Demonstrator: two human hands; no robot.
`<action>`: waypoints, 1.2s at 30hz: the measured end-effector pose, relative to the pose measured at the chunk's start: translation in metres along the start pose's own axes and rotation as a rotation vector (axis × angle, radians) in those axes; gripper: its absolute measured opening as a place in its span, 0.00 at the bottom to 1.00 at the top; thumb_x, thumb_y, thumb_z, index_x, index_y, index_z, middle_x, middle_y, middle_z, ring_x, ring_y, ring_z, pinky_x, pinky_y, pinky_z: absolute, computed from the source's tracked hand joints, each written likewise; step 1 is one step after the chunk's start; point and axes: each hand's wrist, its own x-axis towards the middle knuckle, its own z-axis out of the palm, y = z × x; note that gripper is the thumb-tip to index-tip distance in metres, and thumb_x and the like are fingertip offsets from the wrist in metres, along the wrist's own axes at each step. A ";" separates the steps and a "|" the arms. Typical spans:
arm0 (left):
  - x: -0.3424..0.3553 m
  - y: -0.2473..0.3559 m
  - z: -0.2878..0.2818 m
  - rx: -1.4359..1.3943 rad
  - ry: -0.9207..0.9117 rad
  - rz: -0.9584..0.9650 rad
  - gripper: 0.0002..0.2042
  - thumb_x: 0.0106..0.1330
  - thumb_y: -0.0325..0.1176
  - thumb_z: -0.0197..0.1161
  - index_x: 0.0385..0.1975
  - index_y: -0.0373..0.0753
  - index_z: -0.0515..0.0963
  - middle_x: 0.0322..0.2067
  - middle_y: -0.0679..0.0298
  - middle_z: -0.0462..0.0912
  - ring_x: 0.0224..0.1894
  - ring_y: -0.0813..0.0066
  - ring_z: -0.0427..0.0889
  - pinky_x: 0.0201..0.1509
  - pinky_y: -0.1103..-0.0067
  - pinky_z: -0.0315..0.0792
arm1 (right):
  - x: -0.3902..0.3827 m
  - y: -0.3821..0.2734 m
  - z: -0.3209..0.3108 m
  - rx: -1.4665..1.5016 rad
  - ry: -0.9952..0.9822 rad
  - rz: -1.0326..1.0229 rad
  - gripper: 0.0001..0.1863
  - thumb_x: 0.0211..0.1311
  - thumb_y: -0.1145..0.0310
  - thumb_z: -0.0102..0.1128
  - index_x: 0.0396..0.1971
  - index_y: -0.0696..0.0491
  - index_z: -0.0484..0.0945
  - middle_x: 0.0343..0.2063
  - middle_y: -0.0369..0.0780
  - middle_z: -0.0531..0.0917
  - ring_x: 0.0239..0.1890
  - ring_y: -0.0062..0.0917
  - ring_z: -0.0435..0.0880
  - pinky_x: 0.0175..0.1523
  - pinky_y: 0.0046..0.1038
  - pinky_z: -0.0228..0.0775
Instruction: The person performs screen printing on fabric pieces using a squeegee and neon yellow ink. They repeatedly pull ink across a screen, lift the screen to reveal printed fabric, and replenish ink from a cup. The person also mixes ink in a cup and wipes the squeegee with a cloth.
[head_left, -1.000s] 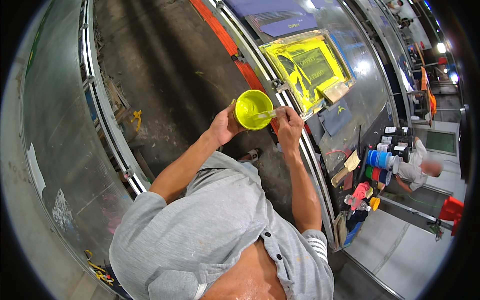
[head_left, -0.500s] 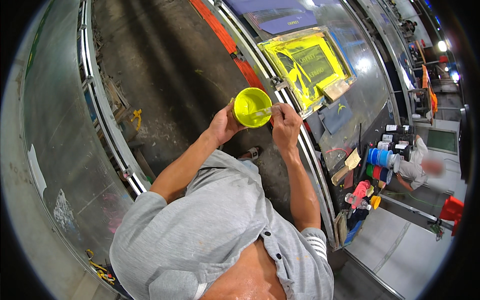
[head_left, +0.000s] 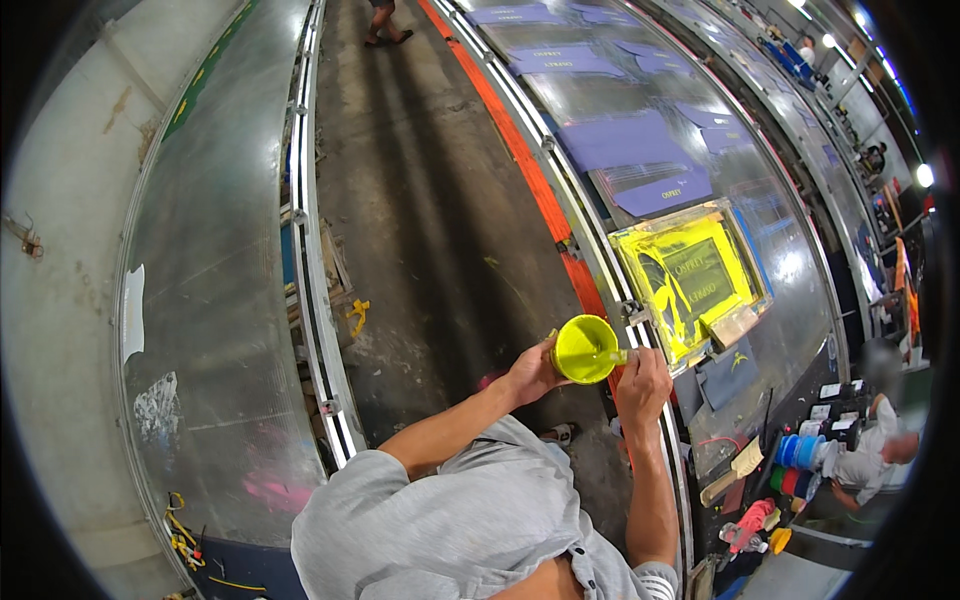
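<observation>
Left hand [head_left: 533,372] grips a yellow cup [head_left: 585,349]; right hand [head_left: 641,385] holds a stick [head_left: 612,354] inside — beside the yellow screen frame [head_left: 692,280].

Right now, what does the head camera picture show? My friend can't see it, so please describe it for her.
A person in a grey shirt holds a round yellow plastic cup in the left hand, while the right hand dips a thin stick-like tool into it. Just beyond lies a yellow-stained printing screen frame on a long glass-topped table bearing purple fabric pieces.
</observation>
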 end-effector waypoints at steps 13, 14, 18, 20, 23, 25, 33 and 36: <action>0.006 -0.002 -0.006 -0.003 0.060 -0.012 0.23 0.76 0.50 0.39 0.58 0.42 0.70 0.57 0.61 0.76 0.59 0.63 0.75 0.65 0.60 0.66 | -0.017 0.021 0.024 0.259 0.080 0.062 0.07 0.64 0.73 0.55 0.32 0.62 0.79 0.24 0.44 0.80 0.24 0.31 0.77 0.30 0.28 0.67; 0.009 0.000 -0.005 0.004 0.058 -0.005 0.23 0.76 0.50 0.39 0.59 0.41 0.69 0.57 0.61 0.76 0.59 0.62 0.75 0.65 0.59 0.67 | -0.013 0.021 0.024 0.361 0.031 0.187 0.07 0.64 0.73 0.55 0.32 0.62 0.79 0.24 0.44 0.80 0.24 0.31 0.77 0.30 0.28 0.68; 0.011 -0.001 -0.004 -0.033 0.039 -0.007 0.23 0.76 0.49 0.39 0.58 0.41 0.69 0.57 0.60 0.76 0.59 0.62 0.75 0.64 0.59 0.67 | 0.003 0.016 0.020 0.439 0.190 0.173 0.06 0.64 0.77 0.53 0.32 0.62 0.79 0.24 0.46 0.81 0.27 0.35 0.80 0.32 0.30 0.69; 0.010 0.002 0.001 -0.027 0.090 0.008 0.22 0.76 0.49 0.38 0.59 0.43 0.69 0.57 0.61 0.76 0.59 0.63 0.75 0.63 0.60 0.68 | -0.005 0.016 0.018 0.250 0.155 0.101 0.06 0.64 0.75 0.54 0.32 0.61 0.79 0.25 0.48 0.81 0.29 0.39 0.80 0.34 0.32 0.70; 0.019 -0.017 -0.006 0.004 0.122 0.012 0.24 0.76 0.51 0.37 0.59 0.43 0.69 0.56 0.62 0.77 0.57 0.63 0.77 0.61 0.58 0.70 | -0.021 0.030 0.028 0.382 0.035 0.223 0.07 0.64 0.73 0.54 0.34 0.60 0.79 0.26 0.50 0.81 0.30 0.42 0.81 0.36 0.35 0.71; 0.029 -0.012 -0.005 0.004 0.129 -0.008 0.25 0.75 0.53 0.38 0.60 0.43 0.69 0.58 0.60 0.75 0.59 0.61 0.75 0.61 0.58 0.71 | -0.010 0.040 0.038 0.366 0.002 0.320 0.08 0.64 0.71 0.55 0.34 0.60 0.79 0.26 0.50 0.80 0.30 0.41 0.81 0.36 0.36 0.70; 0.027 -0.012 -0.027 -0.029 0.062 0.030 0.24 0.76 0.51 0.38 0.59 0.42 0.68 0.60 0.60 0.73 0.62 0.63 0.72 0.66 0.59 0.65 | 0.003 0.027 0.039 0.457 0.065 0.102 0.05 0.61 0.74 0.62 0.33 0.60 0.81 0.25 0.42 0.80 0.27 0.28 0.78 0.33 0.27 0.68; 0.031 -0.007 -0.025 -0.018 -0.009 0.056 0.24 0.76 0.52 0.38 0.60 0.42 0.68 0.58 0.62 0.74 0.62 0.64 0.72 0.67 0.59 0.63 | 0.017 0.020 0.032 0.431 0.001 0.080 0.05 0.61 0.75 0.61 0.33 0.60 0.81 0.27 0.43 0.82 0.28 0.31 0.80 0.35 0.27 0.70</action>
